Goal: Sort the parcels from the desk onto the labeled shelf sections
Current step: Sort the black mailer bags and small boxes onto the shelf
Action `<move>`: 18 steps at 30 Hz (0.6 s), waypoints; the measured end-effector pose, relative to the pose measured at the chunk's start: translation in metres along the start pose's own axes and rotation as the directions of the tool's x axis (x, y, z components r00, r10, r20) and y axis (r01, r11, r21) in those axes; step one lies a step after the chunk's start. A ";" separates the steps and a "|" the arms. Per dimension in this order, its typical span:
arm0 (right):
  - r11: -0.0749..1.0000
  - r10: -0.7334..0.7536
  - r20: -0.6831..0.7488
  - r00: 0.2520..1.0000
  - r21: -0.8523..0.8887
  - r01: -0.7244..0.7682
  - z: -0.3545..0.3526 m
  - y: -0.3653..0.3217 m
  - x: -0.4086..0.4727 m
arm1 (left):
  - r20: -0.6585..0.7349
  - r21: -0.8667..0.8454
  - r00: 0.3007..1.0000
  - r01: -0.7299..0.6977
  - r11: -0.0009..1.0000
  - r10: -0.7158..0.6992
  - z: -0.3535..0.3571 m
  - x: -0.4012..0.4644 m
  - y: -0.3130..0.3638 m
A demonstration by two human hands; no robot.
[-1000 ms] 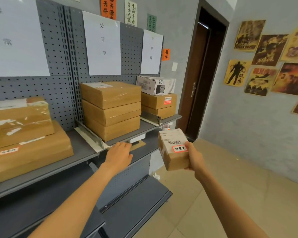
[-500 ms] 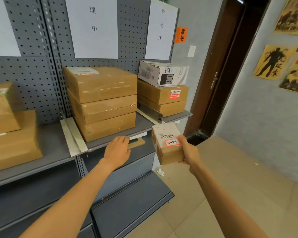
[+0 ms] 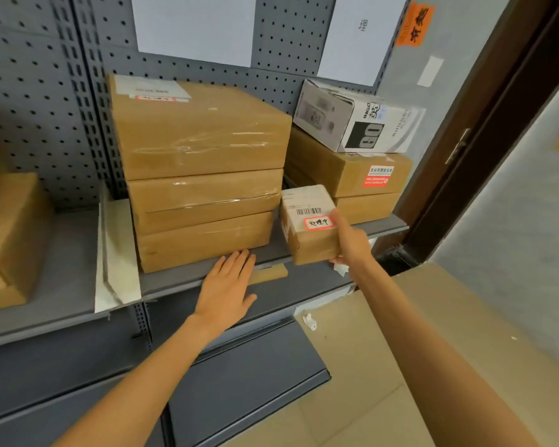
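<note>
At shelf (image 3: pixel 207 279) front edge: right hand (image 3: pixel 349 243) grips small parcel (image 3: pixel 309 225), just right of three-parcel stack (image 3: pixel 200 175). Left hand (image 3: pixel 228 288) flat, fingers (image 3: pixel 239 258) extended, holding nothing, touching bottom box.

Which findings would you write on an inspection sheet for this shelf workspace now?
Surface: grey shelf, front strip bare.
Job's things: small parcel with red-bordered label, held at the shelf edge beside the three-box stack.
Clutter: white printed box on two brown boxes; paper scrap on the floor.
Grippers: left hand flat on the shelf edge; right hand grips the parcel.
Cables: nothing seen.
Surroundings: pegboard with paper signs, dark door frame.
</note>
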State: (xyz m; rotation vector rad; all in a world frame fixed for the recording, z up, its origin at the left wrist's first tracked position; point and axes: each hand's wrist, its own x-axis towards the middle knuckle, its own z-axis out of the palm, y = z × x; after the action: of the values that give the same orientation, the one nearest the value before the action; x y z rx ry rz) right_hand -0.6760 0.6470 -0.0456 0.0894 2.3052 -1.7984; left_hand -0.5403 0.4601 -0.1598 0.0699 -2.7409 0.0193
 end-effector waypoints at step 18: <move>0.999 -0.013 0.072 0.997 0.043 0.010 0.071 -0.031 0.081 | -0.122 0.079 0.993 0.008 0.997 0.002 0.012 -0.002 -0.003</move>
State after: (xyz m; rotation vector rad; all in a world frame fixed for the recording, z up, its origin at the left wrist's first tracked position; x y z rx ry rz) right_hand -0.7508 0.5643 -0.0491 0.0178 2.2236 -1.8255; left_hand -0.5427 0.4564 -0.1720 0.0914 -2.6177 0.1269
